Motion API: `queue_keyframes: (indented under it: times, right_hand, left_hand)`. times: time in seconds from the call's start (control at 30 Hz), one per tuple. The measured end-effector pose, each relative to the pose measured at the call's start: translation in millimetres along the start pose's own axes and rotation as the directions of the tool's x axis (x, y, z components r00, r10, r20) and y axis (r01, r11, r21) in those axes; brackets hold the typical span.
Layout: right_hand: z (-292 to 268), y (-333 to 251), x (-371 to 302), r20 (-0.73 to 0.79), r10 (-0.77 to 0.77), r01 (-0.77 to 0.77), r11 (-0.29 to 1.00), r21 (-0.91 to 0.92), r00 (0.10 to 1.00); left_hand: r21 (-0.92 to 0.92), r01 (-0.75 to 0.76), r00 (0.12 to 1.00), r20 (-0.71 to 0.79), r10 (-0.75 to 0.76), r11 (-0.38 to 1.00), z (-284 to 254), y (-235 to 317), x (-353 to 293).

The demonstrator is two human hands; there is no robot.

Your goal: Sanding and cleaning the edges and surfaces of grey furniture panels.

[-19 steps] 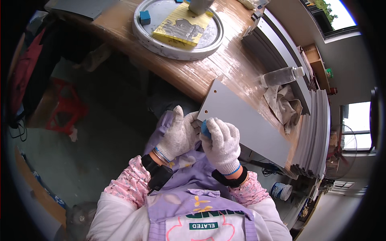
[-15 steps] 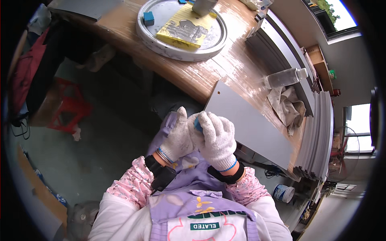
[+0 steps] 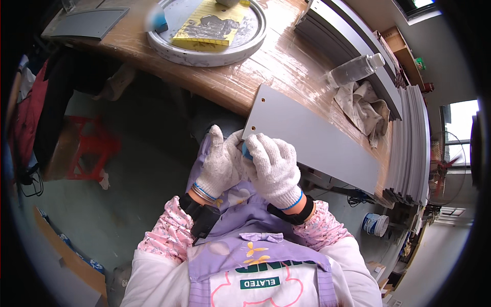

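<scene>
White knitted gloves cover both of my hands. My right hand (image 3: 272,166) is closed around a small blue block (image 3: 247,151), which shows only at the left side of the fingers. It is at the near left corner of a long grey panel (image 3: 317,143) with small holes at its end. My left hand (image 3: 220,161) is just left of it, thumb raised and apart, fingers reaching toward the panel's edge. The right hand partly hides those fingertips. The panel lies on the table and juts over its near edge.
On the film-covered table (image 3: 209,84), a round tray (image 3: 204,59) holds a yellow pad (image 3: 225,25) smeared with grey paste, beside another blue block (image 3: 159,22). A clear bottle (image 3: 355,70), a crumpled cloth (image 3: 360,110) and stacked panels (image 3: 409,148) are at the right. A red stool (image 3: 94,148) stands left.
The view has shifted, so the tray and panel sit higher and further left in it. My right hand still holds the blue block, now closer against the panel's corner.
</scene>
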State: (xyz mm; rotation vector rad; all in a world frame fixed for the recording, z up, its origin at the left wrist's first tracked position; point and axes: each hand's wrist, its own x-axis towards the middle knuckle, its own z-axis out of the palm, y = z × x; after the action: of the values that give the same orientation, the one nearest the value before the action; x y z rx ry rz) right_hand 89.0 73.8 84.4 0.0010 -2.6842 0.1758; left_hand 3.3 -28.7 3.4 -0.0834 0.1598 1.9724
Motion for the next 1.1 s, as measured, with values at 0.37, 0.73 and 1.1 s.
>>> queue_keyframes:
  times: [0.37, 0.73, 1.1]
  right_hand:
    - [-11, 19, -29, -0.089, 0.04, -0.037, 0.999, 0.034, 0.995]
    - [-70, 86, -152, -0.294, 0.267, -0.336, 0.917, -0.216, 0.918]
    - [-84, 115, -208, -0.447, 0.4, -0.513, 0.842, -0.167, 0.8]
  left_hand:
    - [0.048, -0.074, 0.997, 0.027, 0.073, 0.996, 0, -8, 4]
    - [0.224, -0.067, 0.996, -0.049, 0.08, 0.972, 10, -9, 5]
    - [0.454, -0.121, 0.983, -0.07, 0.171, 0.883, 18, -12, -1]
